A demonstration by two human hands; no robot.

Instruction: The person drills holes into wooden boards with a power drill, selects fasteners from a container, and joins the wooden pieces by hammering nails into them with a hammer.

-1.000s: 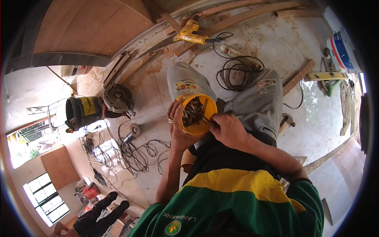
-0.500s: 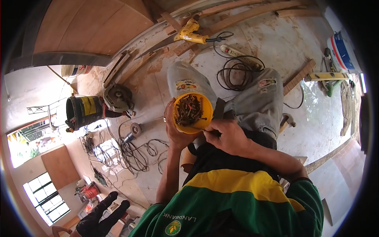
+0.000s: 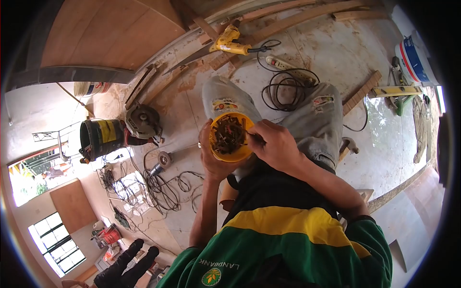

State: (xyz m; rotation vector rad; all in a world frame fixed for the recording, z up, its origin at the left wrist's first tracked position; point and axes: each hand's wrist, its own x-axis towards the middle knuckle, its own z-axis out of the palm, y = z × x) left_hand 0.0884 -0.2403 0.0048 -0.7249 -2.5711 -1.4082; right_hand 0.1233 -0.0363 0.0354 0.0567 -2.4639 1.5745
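Note:
A yellow cup (image 3: 238, 156) sits in front of my lap with its mouth facing up at me. Dark screws or nails (image 3: 227, 135) fill it; I cannot tell which. My left hand (image 3: 214, 161) wraps round the cup's left and lower side. At the right rim is my right hand (image 3: 276, 145), its fingers curled together, the tips partly inside the cup. What those fingers pinch, if anything, is hidden. Beneath the cup are my knees in worn grey jeans (image 3: 307, 120).
A yellow corded drill (image 3: 230, 42), a power strip (image 3: 288, 67) and coiled black cable (image 3: 288, 91) lie ahead. Leftward are a circular saw (image 3: 143, 120), an angle grinder (image 3: 162, 162) and a black bucket (image 3: 102, 137). A hammer (image 3: 349, 145) lies right. Another person's legs (image 3: 127, 266) show lower left.
My right hand has moved up from the cup's lower edge to its right rim, fingertips now over the contents. The left hand keeps its hold on the cup.

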